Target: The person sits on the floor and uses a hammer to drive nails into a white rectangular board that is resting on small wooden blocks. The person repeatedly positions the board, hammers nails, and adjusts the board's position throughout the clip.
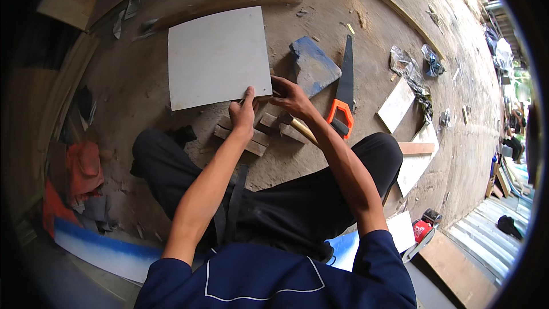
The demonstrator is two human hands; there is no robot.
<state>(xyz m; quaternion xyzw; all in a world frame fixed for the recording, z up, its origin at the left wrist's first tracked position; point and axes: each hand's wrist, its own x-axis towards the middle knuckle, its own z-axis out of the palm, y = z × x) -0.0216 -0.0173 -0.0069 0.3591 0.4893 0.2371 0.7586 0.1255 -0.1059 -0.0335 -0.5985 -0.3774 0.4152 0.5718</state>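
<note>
Left hand (242, 117) pinches the near edge of a flat white board (217, 57), with its thumb on top and its other fingers bent below. Right hand (291, 98) is at the near right corner of the board, with its fingers curled and partly closed; I cannot tell if it grips the board or something small under it. The board is up in front of the person, past the bent knees, over the brown dirt floor (200, 123). Short wood blocks (255, 144) lie just below the hands. A tool with a pale wood handle (304, 131) is by the right arm. Farther right are a blue slab (315, 67) and a saw (345, 80) with an orange handle.
</note>
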